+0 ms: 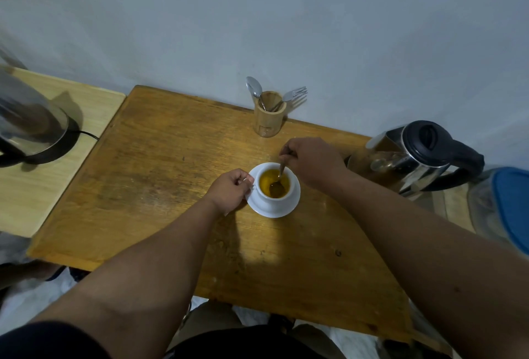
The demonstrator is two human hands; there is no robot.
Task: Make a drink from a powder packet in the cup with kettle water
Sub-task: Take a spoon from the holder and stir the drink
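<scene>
- The table point(171, 187) carries the kettle point(415, 155), set down at the right: pouring looks done.
- The cup point(274, 187), on its saucer point(274, 210) mid-table, holds amber liquid.
- Left hand point(229, 190) grips the cup's handle.
- Right hand point(309, 161) pinches the spoon point(279, 180) in the drink; stirring likely remains.

Plain home corner, worn wooden table point(160, 187), kettle point(415, 155), bamboo cutlery holder point(269, 118)

Plain pale grey-blue wall point(286, 15), worn brown wooden table point(160, 175), lighter wooden side table point(34, 192), dim light
</scene>
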